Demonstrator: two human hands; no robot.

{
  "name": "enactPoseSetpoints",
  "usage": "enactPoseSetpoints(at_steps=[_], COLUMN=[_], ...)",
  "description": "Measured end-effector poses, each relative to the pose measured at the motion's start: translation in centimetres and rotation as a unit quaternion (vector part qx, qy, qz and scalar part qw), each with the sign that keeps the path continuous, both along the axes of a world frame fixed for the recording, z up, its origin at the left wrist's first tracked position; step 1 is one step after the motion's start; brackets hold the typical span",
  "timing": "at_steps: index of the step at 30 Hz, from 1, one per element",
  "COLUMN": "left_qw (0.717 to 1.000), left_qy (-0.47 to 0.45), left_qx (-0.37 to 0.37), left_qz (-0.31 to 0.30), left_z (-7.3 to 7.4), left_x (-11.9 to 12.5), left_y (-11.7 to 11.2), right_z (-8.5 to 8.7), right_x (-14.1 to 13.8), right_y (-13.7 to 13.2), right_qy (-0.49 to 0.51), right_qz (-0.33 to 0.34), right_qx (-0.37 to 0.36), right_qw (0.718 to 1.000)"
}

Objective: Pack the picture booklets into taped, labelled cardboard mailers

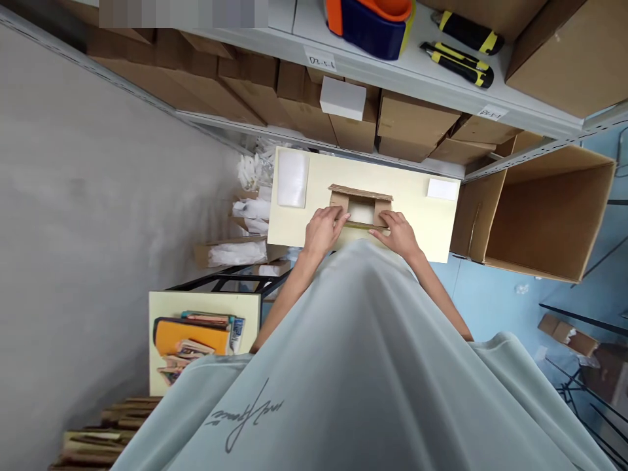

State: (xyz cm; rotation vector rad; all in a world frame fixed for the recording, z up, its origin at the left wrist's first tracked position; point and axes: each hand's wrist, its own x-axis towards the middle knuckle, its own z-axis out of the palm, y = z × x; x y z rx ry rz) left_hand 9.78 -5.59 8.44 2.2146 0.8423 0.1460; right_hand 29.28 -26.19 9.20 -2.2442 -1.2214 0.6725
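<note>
A small brown cardboard box (361, 191) sits on the cream tabletop (294, 226), its top side open and its flaps folded out. Something white (362, 210) shows through the opening; I cannot tell what it is. My left hand (322, 230) grips the box's near left corner between thumb and fingers. At the near right corner, my right hand (399, 234) pinches the edge in the same way. A stack of clear or white film sheets (293, 178) lies on the left of the table, and a white label or card (441, 189) on the right.
Beyond the table stands a metal shelf (417, 82) with cardboard boxes (417, 121), two utility knives (464, 62) and a blue-orange tape dispenser (375, 29). A large open carton (544, 216) is at the right. Books and an orange folder (193, 337) lie on a side table.
</note>
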Motion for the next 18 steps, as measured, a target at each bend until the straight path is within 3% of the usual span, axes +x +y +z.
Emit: enactPoseSetpoints(at_steps=[4, 7, 11, 18], left_qw=[0.996, 0.999, 0.999, 0.997], left_qy=[-0.008, -0.024, -0.026, -0.016], left_qx=[-0.018, -0.003, -0.001, -0.071], left_qz=[0.083, 0.043, -0.034, -0.004], left_z=[-0.7, -1.3, -2.7, -5.8], left_x=[0.0, 0.3, 0.8, 2.2], left_y=[1.4, 3.0, 4.5, 3.8], right_z=[-0.5, -0.5, -0.8, -3.7], right_x=[1.0, 1.6, 1.9, 1.3], right_y=[-0.4, -0.2, 0.1, 0.6], right_qy=[0.033, 0.008, -0.025, 0.063], right_qz=[-0.075, -0.125, -0.112, -0.146], right_qx=[-0.001, 0.005, 0.000, 0.007], right_qw=[0.997, 0.992, 0.993, 0.987])
